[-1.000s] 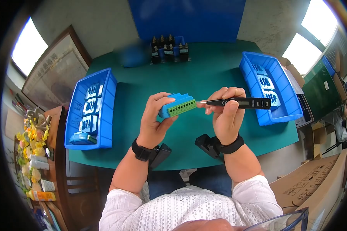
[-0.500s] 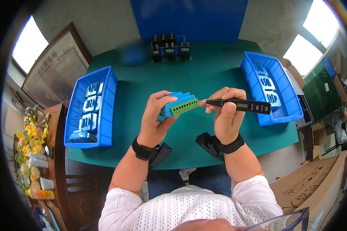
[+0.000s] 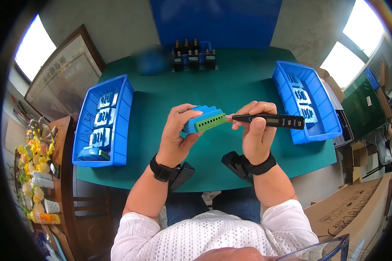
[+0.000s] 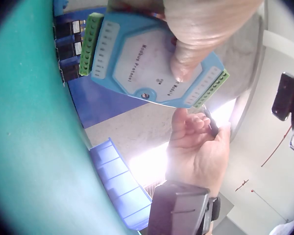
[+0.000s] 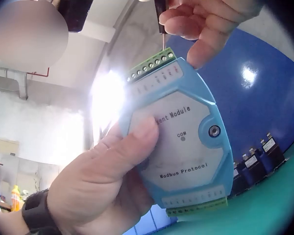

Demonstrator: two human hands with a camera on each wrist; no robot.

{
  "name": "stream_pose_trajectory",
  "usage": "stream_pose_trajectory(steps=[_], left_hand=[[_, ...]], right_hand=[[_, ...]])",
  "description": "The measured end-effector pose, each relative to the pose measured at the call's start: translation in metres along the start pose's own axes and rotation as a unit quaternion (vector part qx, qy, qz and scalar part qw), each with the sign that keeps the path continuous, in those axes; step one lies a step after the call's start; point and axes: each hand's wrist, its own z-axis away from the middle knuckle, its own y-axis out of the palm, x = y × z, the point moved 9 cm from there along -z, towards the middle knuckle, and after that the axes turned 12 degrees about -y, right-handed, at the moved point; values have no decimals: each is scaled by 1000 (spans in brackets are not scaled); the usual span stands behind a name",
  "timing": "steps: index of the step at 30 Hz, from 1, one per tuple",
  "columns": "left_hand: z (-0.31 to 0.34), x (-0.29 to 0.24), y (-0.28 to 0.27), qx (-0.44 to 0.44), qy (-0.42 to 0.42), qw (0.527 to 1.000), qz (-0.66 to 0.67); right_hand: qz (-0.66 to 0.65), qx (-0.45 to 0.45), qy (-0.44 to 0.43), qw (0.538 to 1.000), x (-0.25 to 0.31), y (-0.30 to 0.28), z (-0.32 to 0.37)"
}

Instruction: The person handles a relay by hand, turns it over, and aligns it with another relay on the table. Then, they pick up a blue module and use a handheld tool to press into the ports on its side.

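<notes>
Above the near part of the green table (image 3: 231,82), the left hand (image 3: 175,132) has its fingers and thumb curled round a blue module (image 3: 199,116), holding it in the air with its green terminal strip (image 3: 210,122) facing right. The right hand (image 3: 256,132), just right of it, pinches a black tester pen (image 3: 270,120) between thumb and fingers. The pen lies level, its metal tip touching the right end of the strip. Farther out, a blue bin (image 3: 125,117) of parts stands at the left and another blue bin (image 3: 286,104) at the right, well apart. At the far edge stand black contactors (image 3: 191,58) before a blue board (image 3: 213,21).
</notes>
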Motion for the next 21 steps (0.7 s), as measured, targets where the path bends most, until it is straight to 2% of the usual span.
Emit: stream_pose_trajectory(steps=[7, 12, 21], left_hand=[[0, 0, 0, -4, -4, 1000, -9], [-1, -2, 0, -10, -7, 1000, -14], [-3, 2, 0, 4, -25, 1000, 4]], right_hand=[[12, -2, -1, 1000, -2, 0, -2], [7, -22, 55, 998, -5, 0, 0], [5, -41, 93, 995, -11, -5, 2]])
